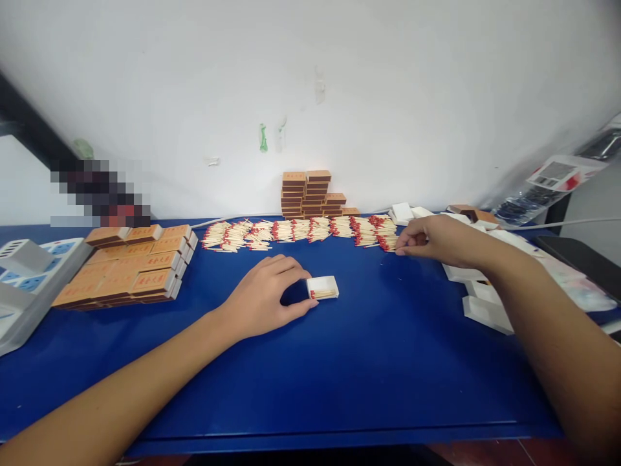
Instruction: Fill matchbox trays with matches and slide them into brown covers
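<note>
My left hand [266,294] rests on the blue table, with thumb and fingers closed on the left end of a small white matchbox tray [324,283]. A few red-headed matches [326,294] lie along the tray's near side. At the right end of a long row of loose matches [310,230], my right hand [421,236] has its fingers curled into a pinch. Its fingertips are beside or touching the last matches; whether any are between them is hidden.
Stacked orange matchboxes [130,268] stand at the left beside a white power strip [41,278]. More matchboxes [305,194] are piled against the wall. White trays [485,310] lie under and beyond my right forearm, near a black phone-like object [582,259] and a plastic bag [528,194].
</note>
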Available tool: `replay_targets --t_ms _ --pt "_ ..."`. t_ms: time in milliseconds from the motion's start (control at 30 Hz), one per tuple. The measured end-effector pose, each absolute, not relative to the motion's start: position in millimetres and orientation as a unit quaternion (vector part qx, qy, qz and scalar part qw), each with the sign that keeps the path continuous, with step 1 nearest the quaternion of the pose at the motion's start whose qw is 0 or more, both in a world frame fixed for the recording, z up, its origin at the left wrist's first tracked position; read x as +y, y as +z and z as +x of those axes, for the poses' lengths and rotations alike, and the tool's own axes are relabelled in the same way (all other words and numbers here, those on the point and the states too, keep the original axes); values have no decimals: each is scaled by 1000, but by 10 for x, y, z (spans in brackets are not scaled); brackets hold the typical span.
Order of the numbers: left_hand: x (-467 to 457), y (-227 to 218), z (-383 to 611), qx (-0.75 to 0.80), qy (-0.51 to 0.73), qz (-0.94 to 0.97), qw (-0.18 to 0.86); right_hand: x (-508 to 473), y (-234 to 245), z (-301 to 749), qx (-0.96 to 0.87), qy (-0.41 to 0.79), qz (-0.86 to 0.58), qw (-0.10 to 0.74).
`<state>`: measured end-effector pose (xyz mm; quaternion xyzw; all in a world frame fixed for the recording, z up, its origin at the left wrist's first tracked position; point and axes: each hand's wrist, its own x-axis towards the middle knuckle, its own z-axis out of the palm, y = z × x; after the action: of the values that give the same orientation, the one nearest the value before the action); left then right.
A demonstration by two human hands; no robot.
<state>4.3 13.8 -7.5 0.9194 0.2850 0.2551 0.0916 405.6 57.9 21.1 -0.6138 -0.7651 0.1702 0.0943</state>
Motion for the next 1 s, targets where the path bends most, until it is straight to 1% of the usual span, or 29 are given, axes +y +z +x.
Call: replay_targets --t_ms 300,433,500,567,667,733,833,1000 --pt "140 -64 31 291 242 921 90 586 159 4017 -766 193 -610 66" --pt "141 -65 31 291 242 921 93 538 207 3931 -769 203 -602 64" --pt "142 -63 39 290 246 920 92 476 258 3804 -780 198 -587 82" --pt "140 -61 56 289 251 920 87 390 304 3615 -796 184 -565 118" --pt "127 -62 87 286 256 920 78 237 321 3268 -824 175 -510 172" --pt "117 -64 104 284 259 920 73 138 296 3052 -844 175 -469 193" --pt "106 -66 117 284 262 920 69 23 241 2832 -862 173 -434 196" --pt "97 -62 131 281 265 921 62 -65 208 2727 -869 174 -424 188"
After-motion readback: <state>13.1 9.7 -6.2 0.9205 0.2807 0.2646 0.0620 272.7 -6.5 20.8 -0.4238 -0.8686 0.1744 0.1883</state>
